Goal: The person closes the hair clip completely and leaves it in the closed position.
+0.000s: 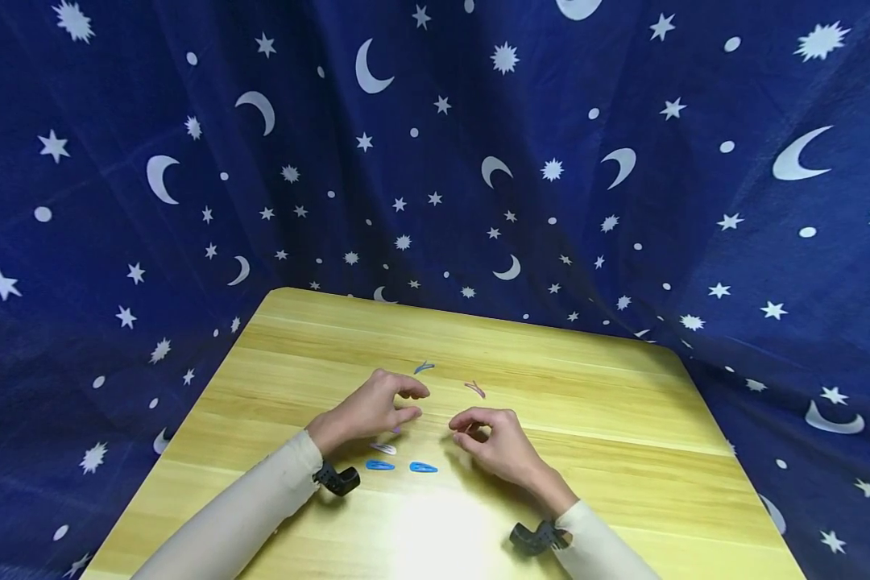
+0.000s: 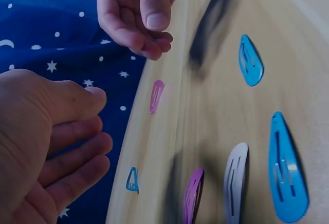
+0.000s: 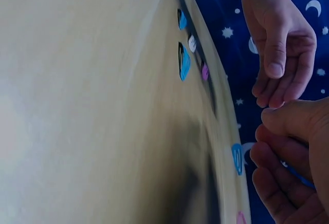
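My left hand (image 1: 377, 407) hovers over the table, thumb and fingers apart, with nothing visible between them. Across from it, my right hand (image 1: 503, 447) is loosely bent, its thumb close to the index finger; I see nothing held there. Below the left hand lie a purple snap hair clip (image 2: 193, 196), a whitish hair clip (image 2: 236, 183) and a blue hair clip (image 2: 288, 167). Another blue hair clip (image 1: 424, 467) lies to their right. Farther back are a small blue hair clip (image 1: 424, 367) and a pink hair clip (image 1: 474, 389), both seemingly snapped open.
The clips lie on a light wooden table (image 1: 587, 387) with rounded far corners. Behind and around it hangs a dark blue curtain (image 1: 449, 161) with white moons and stars. Bright glare lies on the table's near middle. Each wrist wears a black camera strap (image 1: 337, 479).
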{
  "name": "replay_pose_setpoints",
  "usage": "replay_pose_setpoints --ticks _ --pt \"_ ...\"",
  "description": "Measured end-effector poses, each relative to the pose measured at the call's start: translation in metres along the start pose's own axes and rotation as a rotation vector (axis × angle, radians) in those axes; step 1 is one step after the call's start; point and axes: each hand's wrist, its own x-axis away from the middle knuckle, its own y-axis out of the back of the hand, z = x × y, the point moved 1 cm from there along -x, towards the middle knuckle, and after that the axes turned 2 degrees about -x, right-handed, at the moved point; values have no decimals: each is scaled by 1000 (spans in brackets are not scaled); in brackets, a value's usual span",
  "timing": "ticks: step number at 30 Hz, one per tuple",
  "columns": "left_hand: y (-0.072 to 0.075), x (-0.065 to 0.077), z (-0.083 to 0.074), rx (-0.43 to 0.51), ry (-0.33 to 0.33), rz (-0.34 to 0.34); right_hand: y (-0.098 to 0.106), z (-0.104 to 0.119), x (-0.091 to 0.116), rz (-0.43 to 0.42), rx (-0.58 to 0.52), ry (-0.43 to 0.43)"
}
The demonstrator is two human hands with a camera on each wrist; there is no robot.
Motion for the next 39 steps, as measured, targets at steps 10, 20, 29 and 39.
replay_pose_setpoints --ticks 10,20,29,39 --pt "1 -13 3 42 6 -52 8 -11 -2 -82 19 40" --pt "-5 -28 4 29 -17 -61 15 -19 -3 -156 24 44" --pt "-14 -37 2 40 -5 -46 23 -22 -3 -216 62 6" --pt "-24 -51 -1 55 -11 -18 30 -30 -2 -289 70 -35"
